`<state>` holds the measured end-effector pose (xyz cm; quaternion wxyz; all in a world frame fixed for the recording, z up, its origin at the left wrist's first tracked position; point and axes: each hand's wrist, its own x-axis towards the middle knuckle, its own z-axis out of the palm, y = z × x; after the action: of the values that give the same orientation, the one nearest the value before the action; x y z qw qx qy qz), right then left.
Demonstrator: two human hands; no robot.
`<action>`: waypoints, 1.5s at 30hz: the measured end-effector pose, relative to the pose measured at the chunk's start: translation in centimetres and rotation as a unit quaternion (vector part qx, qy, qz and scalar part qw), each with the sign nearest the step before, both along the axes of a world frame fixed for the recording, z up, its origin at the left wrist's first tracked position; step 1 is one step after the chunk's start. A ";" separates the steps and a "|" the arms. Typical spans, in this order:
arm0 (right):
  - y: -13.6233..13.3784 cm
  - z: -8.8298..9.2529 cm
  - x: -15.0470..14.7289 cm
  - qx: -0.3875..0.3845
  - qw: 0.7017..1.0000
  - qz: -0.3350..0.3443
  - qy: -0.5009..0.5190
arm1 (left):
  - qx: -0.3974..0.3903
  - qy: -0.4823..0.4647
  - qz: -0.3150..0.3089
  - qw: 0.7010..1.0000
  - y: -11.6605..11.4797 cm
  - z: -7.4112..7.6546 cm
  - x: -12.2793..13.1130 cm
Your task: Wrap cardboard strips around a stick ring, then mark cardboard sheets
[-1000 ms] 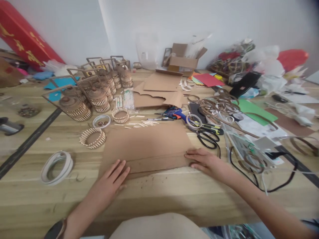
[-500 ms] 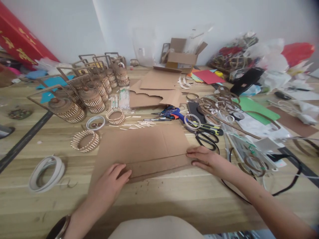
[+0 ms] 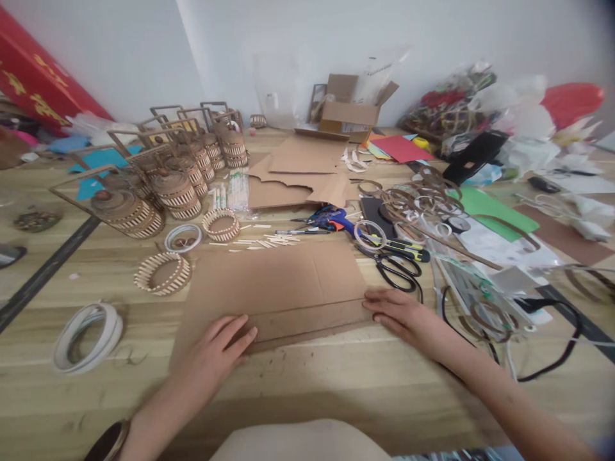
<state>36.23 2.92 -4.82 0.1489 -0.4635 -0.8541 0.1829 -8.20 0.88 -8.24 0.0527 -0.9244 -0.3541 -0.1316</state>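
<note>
A narrow brown cardboard strip (image 3: 307, 323) lies along the near edge of a larger cardboard sheet (image 3: 269, 275), with dark lines along its long edges. My left hand (image 3: 223, 342) holds the strip's left end, forefinger and thumb on either side of it. At the right end, my right hand (image 3: 398, 314) holds the strip with fingers over the top and the thumb nearer me. The undersides of both hands are hidden. Just beyond the sheet are thin pale sticks (image 3: 271, 241). Black-handled scissors (image 3: 398, 272) lie close to my right hand.
Lidded stick-covered baskets (image 3: 175, 189) stand at the back left. Two stick-covered rings, including one ring (image 3: 163, 273), and white tape rolls (image 3: 89, 339) are to the left. A blue glue gun (image 3: 339, 219), a yellow-green cutter (image 3: 401, 248) and brown coils (image 3: 423, 202) crowd the right. Torn cardboard (image 3: 283, 189) lies behind.
My right hand has shifted slightly right and its thumb has moved closer to the fingers. My left hand stays at the strip's left end. The view has shifted a little.
</note>
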 end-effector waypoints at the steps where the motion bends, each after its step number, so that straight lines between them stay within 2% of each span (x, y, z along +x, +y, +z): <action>1: -0.2 -0.1 0.0 0.003 1.000 0.000 0.000 | -0.005 -0.002 0.002 1.000 0.1 -0.1 -0.1; 4: -0.8 -0.4 0.1 0.016 1.000 -0.002 -0.003 | -0.028 -0.008 0.003 1.000 0.4 0.1 -0.2; 7: -1.0 -0.5 0.2 0.022 1.000 0.002 0.002 | -0.035 -0.011 -0.008 0.999 0.9 1.1 0.1; 12: -0.3 0.1 0.2 -0.009 1.000 0.019 0.010 | -0.059 -0.011 -0.009 0.998 1.5 2.5 0.7; 17: -0.3 0.7 0.1 -0.034 0.999 0.012 0.000 | -0.072 -0.006 -0.009 0.997 1.9 2.9 0.9; 23: -0.3 1.0 0.6 -0.071 0.997 0.017 0.005 | -0.048 -0.005 -0.030 0.998 2.0 2.7 0.8; 33: -0.4 1.4 0.2 -0.048 0.999 0.015 -0.018 | -0.023 0.003 -0.023 0.999 1.8 1.7 0.5; 39: -0.5 1.5 -0.2 -0.046 0.999 0.010 -0.022 | -0.031 -0.019 -0.007 0.999 1.8 0.7 0.2; 45: -0.4 0.7 0.1 -0.034 0.999 0.015 -0.019 | -0.063 -0.015 -0.008 0.998 2.3 0.3 -0.2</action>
<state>36.32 2.51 -4.11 0.1140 -0.4589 -0.8570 0.2050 -8.40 3.16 -7.97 -0.0123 -0.9266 -0.3550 -0.1232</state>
